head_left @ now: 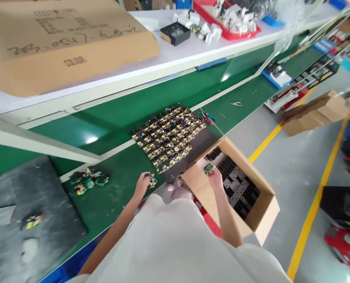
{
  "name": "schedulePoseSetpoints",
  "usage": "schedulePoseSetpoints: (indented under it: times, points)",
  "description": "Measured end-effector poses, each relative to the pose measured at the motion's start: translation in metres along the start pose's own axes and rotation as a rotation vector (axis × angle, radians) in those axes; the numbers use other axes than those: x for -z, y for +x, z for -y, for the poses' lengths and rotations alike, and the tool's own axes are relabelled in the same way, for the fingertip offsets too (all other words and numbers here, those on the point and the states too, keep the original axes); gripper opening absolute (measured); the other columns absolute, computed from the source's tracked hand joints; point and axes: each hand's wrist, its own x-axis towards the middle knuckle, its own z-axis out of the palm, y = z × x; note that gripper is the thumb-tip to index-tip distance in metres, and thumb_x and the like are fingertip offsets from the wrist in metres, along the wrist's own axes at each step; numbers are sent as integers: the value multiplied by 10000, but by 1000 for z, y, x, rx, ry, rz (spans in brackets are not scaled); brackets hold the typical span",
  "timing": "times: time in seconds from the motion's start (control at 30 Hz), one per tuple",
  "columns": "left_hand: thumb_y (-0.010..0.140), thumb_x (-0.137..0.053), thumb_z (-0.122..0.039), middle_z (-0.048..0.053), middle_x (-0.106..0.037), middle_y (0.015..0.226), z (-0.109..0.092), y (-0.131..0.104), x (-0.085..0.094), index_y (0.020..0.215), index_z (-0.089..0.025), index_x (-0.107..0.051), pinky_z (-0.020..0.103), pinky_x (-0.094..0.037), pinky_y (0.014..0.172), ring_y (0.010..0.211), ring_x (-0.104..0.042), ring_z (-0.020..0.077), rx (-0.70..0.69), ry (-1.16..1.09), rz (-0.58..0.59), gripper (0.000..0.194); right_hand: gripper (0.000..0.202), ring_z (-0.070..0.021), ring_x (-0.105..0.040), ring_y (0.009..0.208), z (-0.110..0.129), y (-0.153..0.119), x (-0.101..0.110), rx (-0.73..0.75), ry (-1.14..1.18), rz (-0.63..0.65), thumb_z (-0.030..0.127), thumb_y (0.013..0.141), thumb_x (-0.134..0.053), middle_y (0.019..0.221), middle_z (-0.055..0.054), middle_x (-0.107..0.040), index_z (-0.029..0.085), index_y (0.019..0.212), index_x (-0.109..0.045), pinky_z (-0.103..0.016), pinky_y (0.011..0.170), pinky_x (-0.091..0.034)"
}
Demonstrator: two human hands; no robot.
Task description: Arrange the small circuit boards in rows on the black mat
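My left hand (pixel 142 184) is closed on a small circuit board (pixel 151 181) with yellow and black parts, over the green bench near its front edge. My right hand (pixel 215 177) pinches a green circuit board (pixel 208 168) above the open cardboard box (pixel 268 200). Inside that box lie rows of black and grey pieces (pixel 236 182). Between and beyond my hands, many boards with yellow parts (pixel 169 135) stand in tight rows on a dark mat (pixel 203 143). A loose pile of boards (pixel 88 180) rests to the left of my left hand.
Pliers (pixel 207 118) lie past the rows, with more pliers (pixel 236 103) farther along. Overhead, a white shelf (pixel 128 74) bears a large carton (pixel 74 43) and a red tray (pixel 234 33) of white parts. A black mat (pixel 54 204) with one board is at left.
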Motion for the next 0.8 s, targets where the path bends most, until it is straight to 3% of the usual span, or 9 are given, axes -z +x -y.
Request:
schedulePoseSetpoints:
  times: [0.1,0.23,0.3,0.37,0.5,0.67,0.8]
  points:
    - [951,-578,-348,72,-626,1100,-38,19,-89,1180,-144,-580,365,-552,820,934,-629,168,-122,164,4,307,282,-132,-619,758,33,72,0,89,-334,147,405,970,-578,951,-29,-631,143,1072,-607,-292,670,-554]
    - [945,-588,-353,74,-632,1106,-90,52,-202,1204,-142,-576,393,-547,849,949,-636,177,-251,387,43,334,257,-164,-631,872,63,161,-21,279,-757,327,377,957,-603,1026,-46,-636,146,1068,-617,-354,779,-558]
    - [951,-578,-358,75,-634,1109,-111,73,-246,1232,-146,-565,396,-549,851,944,-640,177,-307,492,53,352,243,-193,-620,975,65,198,-36,381,-936,426,365,950,-613,1089,-57,-631,153,1066,-625,-404,867,-538]
    - [962,-561,-358,85,-625,1152,-124,97,-277,1271,-155,-546,404,-548,867,974,-638,184,-362,590,55,370,227,-214,-596,1057,59,227,-48,456,-1083,524,352,949,-612,1144,-67,-621,161,1069,-631,-441,934,-507]
    - [963,-559,-346,109,-565,1289,-129,134,-306,1328,-174,-509,420,-547,892,1052,-619,205,-463,778,87,407,214,-235,-556,1136,36,257,-49,521,-1255,626,318,949,-606,1234,-81,-585,166,1099,-627,-474,999,-458]
    - [960,-567,-332,104,-579,1260,-132,147,-314,1337,-172,-503,408,-558,866,1038,-624,204,-613,959,177,415,192,-247,-517,1171,27,256,-24,573,-1301,573,289,947,-591,1239,-81,-562,168,1094,-613,-469,1003,-439]
    - [952,-575,-333,100,-581,1261,-143,149,-315,1268,-167,-557,449,-517,944,1123,-589,224,-741,1054,174,357,221,-241,-534,1117,27,256,-15,602,-1286,471,272,943,-580,1182,-84,-563,156,1131,-585,-452,967,-453]
